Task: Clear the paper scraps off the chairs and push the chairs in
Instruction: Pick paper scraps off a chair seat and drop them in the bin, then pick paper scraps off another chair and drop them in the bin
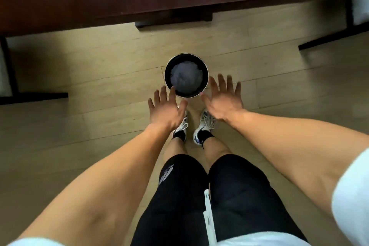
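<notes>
Left hand [166, 110] and right hand [223, 100] are held spread over the floor [99, 66], fingers straight and apart, nothing gripped. Round bin [186, 75] is seen just beyond the fingertips, a pale crumpled paper wad [182, 78] lying inside. Chair frames [327, 38] are glimpsed at both edges, seats mostly cut off; scraps on them cannot be told. Risk judged: bin could be knocked by feet close behind it, paper spilled; chairs left unpushed.
</notes>
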